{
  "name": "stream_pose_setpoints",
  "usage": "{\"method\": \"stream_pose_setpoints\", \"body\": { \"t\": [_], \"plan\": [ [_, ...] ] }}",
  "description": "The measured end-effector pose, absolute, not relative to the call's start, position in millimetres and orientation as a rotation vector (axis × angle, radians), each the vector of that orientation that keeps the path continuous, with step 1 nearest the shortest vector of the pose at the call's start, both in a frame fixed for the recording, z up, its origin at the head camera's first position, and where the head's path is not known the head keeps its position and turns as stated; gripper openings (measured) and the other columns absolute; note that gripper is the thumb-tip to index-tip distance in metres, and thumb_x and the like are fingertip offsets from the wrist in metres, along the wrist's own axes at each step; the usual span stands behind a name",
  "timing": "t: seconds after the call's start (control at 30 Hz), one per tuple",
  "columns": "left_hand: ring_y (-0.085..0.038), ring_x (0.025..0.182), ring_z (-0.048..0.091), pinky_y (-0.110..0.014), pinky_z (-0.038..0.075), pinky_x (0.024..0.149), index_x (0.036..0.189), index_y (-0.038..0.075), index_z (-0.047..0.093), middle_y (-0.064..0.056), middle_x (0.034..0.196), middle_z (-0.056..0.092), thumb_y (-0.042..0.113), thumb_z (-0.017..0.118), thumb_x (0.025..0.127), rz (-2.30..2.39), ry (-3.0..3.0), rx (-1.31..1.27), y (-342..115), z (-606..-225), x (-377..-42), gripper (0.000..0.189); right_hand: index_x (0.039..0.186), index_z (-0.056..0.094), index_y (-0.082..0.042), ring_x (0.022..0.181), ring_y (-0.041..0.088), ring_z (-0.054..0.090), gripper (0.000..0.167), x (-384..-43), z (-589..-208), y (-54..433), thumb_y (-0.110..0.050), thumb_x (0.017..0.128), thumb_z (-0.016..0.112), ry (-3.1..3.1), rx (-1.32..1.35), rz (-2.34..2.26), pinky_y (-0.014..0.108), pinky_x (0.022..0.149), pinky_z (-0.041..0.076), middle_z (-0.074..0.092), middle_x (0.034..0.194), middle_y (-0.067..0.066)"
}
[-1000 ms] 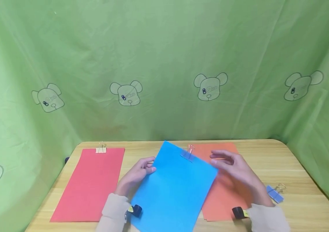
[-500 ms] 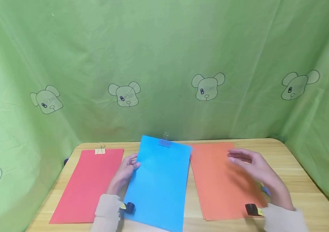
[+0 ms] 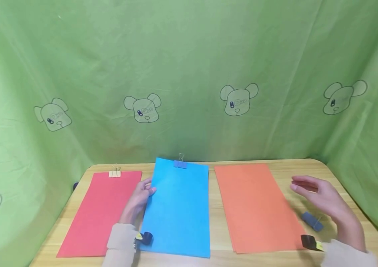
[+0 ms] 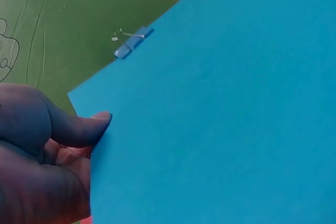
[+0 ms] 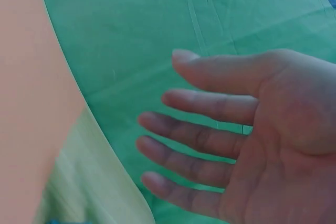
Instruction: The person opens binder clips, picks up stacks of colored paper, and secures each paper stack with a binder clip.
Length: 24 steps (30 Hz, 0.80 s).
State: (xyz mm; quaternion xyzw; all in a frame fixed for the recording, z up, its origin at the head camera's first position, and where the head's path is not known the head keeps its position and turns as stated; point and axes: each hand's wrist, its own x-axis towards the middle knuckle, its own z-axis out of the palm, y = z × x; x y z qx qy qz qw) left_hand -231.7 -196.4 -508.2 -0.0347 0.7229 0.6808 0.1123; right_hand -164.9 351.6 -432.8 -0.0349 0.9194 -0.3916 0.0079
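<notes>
My left hand (image 3: 139, 196) pinches the left edge of a blue paper stack (image 3: 179, 207), thumb on its face and fingers behind. At the stack's top edge sits a blue binder clip (image 3: 180, 164), its wire handles standing up; the left wrist view also shows this binder clip (image 4: 133, 42). Off to the right, my right hand (image 3: 325, 196) hovers with nothing in it, its fingers spread and relaxed in the right wrist view. Below that hand a second blue binder clip (image 3: 312, 221) lies on the table. Orange paper sheets (image 3: 259, 207) lie between the two hands.
A red paper stack (image 3: 99, 215) with a cream binder clip (image 3: 115, 174) at its top lies on the left. The wooden table (image 3: 220, 237) ends at a green curtain (image 3: 189, 66) printed with bear heads.
The blue stack has moved left with my left hand, straightened and come down nearer the table. My right hand has drawn away to the right, past the orange sheets.
</notes>
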Motion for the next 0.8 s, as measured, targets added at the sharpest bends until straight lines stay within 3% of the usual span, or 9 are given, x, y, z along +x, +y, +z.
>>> {"method": "stream_pose_setpoints", "body": {
  "t": [0.1, 0.2, 0.3, 0.47, 0.6, 0.67, 0.8],
  "plan": [
    [-0.046, 0.123, 0.059, -0.052, 0.051, 0.101, 0.153, -0.011, 0.031, -0.035, 0.138, 0.055, -0.003, 0.042, 0.107, 1.986, 2.118, -0.139, -197.4, -507.3, -229.9, 0.048, 0.141, 0.052, 0.009, 0.099, -0.016, 0.053, 0.057, -162.9, -433.5, 360.0, -0.033, 0.104, 0.063, 2.906, -0.08, -1.152, 0.01, 0.075, 0.044, 0.059, 0.136, 0.031],
    [-0.047, 0.127, 0.056, -0.053, 0.048, 0.104, 0.154, -0.012, 0.026, -0.036, 0.141, 0.051, -0.003, 0.04, 0.107, 1.981, 2.116, -0.143, -198.5, -507.2, -228.6, 0.049, 0.138, 0.052, 0.014, 0.108, 0.018, 0.068, 0.057, -163.0, -434.0, 368.4, -0.031, 0.104, 0.063, 2.925, -0.074, -1.054, 0.013, 0.074, 0.046, 0.059, 0.133, 0.035],
    [-0.045, 0.124, 0.059, -0.051, 0.05, 0.102, 0.153, -0.011, 0.029, -0.034, 0.138, 0.054, -0.003, 0.04, 0.108, 1.985, 2.124, -0.148, -199.0, -507.2, -228.0, 0.048, 0.135, 0.052, 0.017, 0.115, 0.053, 0.059, 0.059, -163.6, -435.7, 376.7, -0.031, 0.103, 0.063, 2.91, -0.069, -0.943, 0.023, 0.075, 0.051, 0.059, 0.128, 0.039],
    [-0.042, 0.116, 0.064, -0.048, 0.054, 0.097, 0.152, -0.01, 0.032, -0.031, 0.132, 0.06, -0.003, 0.04, 0.107, 1.982, 2.131, -0.152, -199.7, -508.4, -228.0, 0.046, 0.133, 0.049, 0.019, 0.109, 0.055, 0.06, 0.061, -162.3, -442.7, 389.1, -0.031, 0.102, 0.064, 2.841, -0.045, -0.835, 0.048, 0.081, 0.055, 0.062, 0.12, 0.038],
    [-0.042, 0.119, 0.063, -0.05, 0.051, 0.101, 0.153, -0.009, 0.031, -0.031, 0.133, 0.059, -0.003, 0.04, 0.107, 1.973, 2.138, -0.163, -199.9, -509.5, -228.0, 0.047, 0.134, 0.046, 0.021, 0.105, 0.052, 0.063, 0.063, -162.7, -446.5, 395.0, -0.029, 0.1, 0.066, 2.759, -0.004, -0.824, 0.06, 0.084, 0.052, 0.063, 0.118, 0.039],
    [-0.043, 0.121, 0.061, -0.052, 0.049, 0.104, 0.153, -0.01, 0.031, -0.032, 0.134, 0.058, -0.003, 0.04, 0.108, 1.969, 2.144, -0.165, -200.2, -508.8, -227.5, 0.046, 0.133, 0.045, 0.022, 0.105, 0.051, 0.063, 0.064, -163.2, -447.9, 396.9, -0.027, 0.099, 0.068, 2.736, 0.012, -0.832, 0.06, 0.085, 0.051, 0.063, 0.117, 0.039],
    [-0.042, 0.121, 0.061, -0.054, 0.047, 0.106, 0.151, -0.011, 0.033, -0.032, 0.134, 0.059, -0.002, 0.04, 0.108, 1.952, 2.158, -0.181, -201.2, -506.2, -226.6, 0.045, 0.127, 0.049, 0.023, 0.101, 0.046, 0.065, 0.06, -163.8, -449.8, 399.6, -0.022, 0.095, 0.072, 2.747, 0.027, -0.814, 0.048, 0.082, 0.053, 0.066, 0.111, 0.035]
  ]
}}
